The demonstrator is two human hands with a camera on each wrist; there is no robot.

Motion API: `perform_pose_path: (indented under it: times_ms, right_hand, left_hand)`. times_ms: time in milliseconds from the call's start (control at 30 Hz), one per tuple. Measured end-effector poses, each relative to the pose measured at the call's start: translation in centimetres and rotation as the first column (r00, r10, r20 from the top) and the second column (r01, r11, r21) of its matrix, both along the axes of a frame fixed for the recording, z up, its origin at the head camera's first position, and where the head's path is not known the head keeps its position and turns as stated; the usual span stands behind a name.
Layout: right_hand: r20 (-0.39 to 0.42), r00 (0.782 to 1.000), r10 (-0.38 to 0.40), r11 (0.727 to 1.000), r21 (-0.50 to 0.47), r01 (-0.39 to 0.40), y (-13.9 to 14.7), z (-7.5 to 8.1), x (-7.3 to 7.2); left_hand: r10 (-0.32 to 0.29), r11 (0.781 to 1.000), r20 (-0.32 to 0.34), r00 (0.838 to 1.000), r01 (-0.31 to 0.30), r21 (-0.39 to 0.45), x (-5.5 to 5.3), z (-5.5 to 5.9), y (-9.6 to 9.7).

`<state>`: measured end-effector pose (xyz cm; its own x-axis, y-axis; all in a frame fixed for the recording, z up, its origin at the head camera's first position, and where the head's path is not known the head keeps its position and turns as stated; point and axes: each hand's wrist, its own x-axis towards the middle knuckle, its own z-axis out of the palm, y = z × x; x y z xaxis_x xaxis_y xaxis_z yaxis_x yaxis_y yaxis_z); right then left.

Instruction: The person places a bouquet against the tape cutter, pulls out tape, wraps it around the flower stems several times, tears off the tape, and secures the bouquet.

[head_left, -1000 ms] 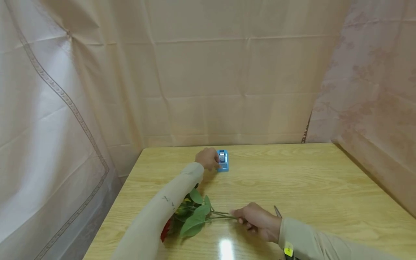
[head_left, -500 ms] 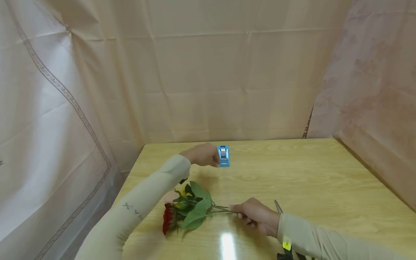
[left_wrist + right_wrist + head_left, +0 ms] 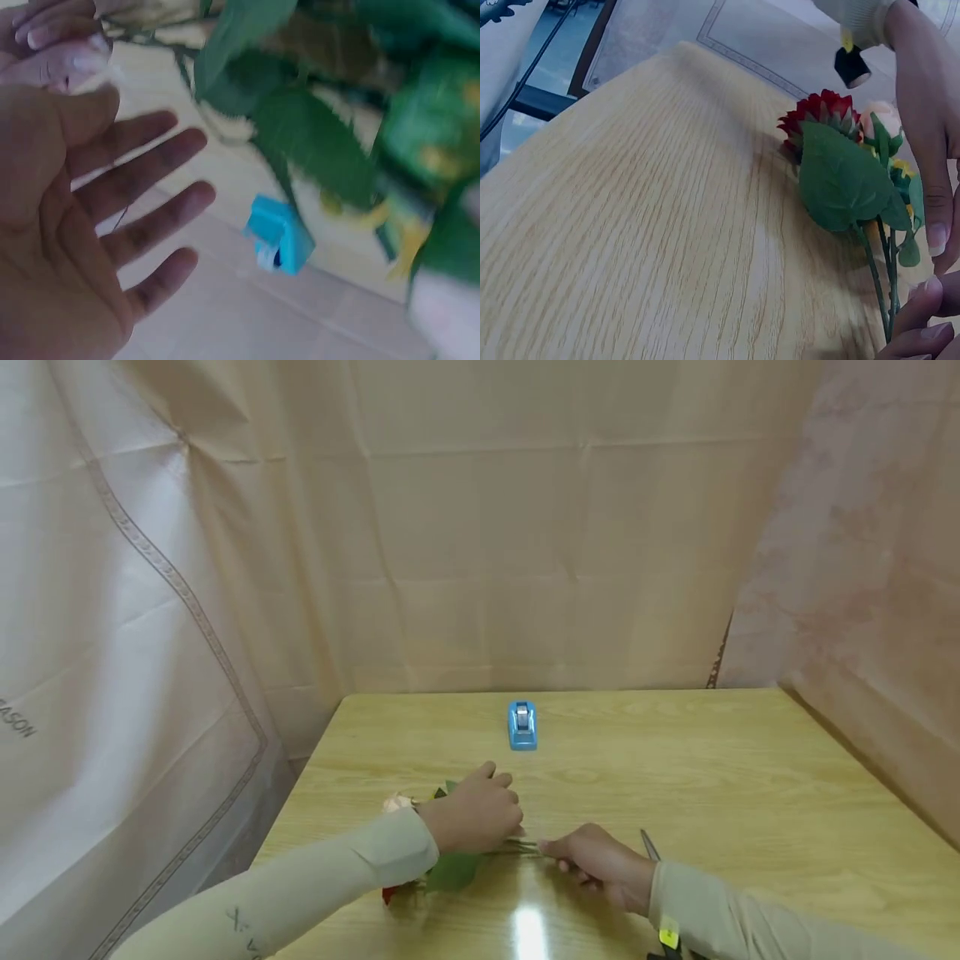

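Note:
A small bunch of flowers has a red bloom (image 3: 825, 112), a pale pink bloom (image 3: 881, 118), yellow blooms and broad green leaves (image 3: 844, 176). My right hand (image 3: 603, 866) pinches its thin green stems (image 3: 525, 846) near their ends. Above the leaves and stems, my left hand (image 3: 478, 810) hides much of the bunch in the head view. Seen from the left wrist, the left hand (image 3: 97, 195) has its fingers spread and holds nothing visible. Beyond it stands a blue tape dispenser (image 3: 522, 725), apart from both hands.
A pointed metal blade (image 3: 649, 845) shows beside the right wrist, its other end hidden by the sleeve. The wooden table (image 3: 712, 777) meets a hanging cloth (image 3: 465, 568) at the back. More cloth hangs at both sides.
My left hand has left the tape dispenser and come back toward me, over the flower stems, with its fingers opened. The right hand keeps pinching the stems in about the same place.

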<state>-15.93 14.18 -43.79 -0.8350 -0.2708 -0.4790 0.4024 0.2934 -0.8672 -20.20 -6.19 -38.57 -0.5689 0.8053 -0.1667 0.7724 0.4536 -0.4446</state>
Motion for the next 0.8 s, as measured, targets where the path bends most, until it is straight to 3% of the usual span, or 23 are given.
perform_pose_path:
  times_ms: [100, 433, 800]
  right_hand:
    - [-0.014, 1.0, 0.013, 1.0, 0.002, -0.013, 0.1, -0.3, -0.2]
    - [-0.055, 0.998, 0.013, 1.0, 0.009, -0.013, 0.4, -0.6, -0.3]
    - [-0.038, 0.999, 0.014, 1.0, 0.007, -0.014, 0.5, -0.5, -0.2]
  left_hand:
    - [0.0, 1.0, -0.018, 1.0, 0.001, 0.019, 0.1, -0.8, -0.1]
    - [0.077, 0.995, 0.041, 0.996, -0.08, 0.058, 0.2, -2.5, 0.1]
    - [0.037, 0.989, 0.088, 0.995, -0.049, 0.138, 0.5, -3.5, 0.2]
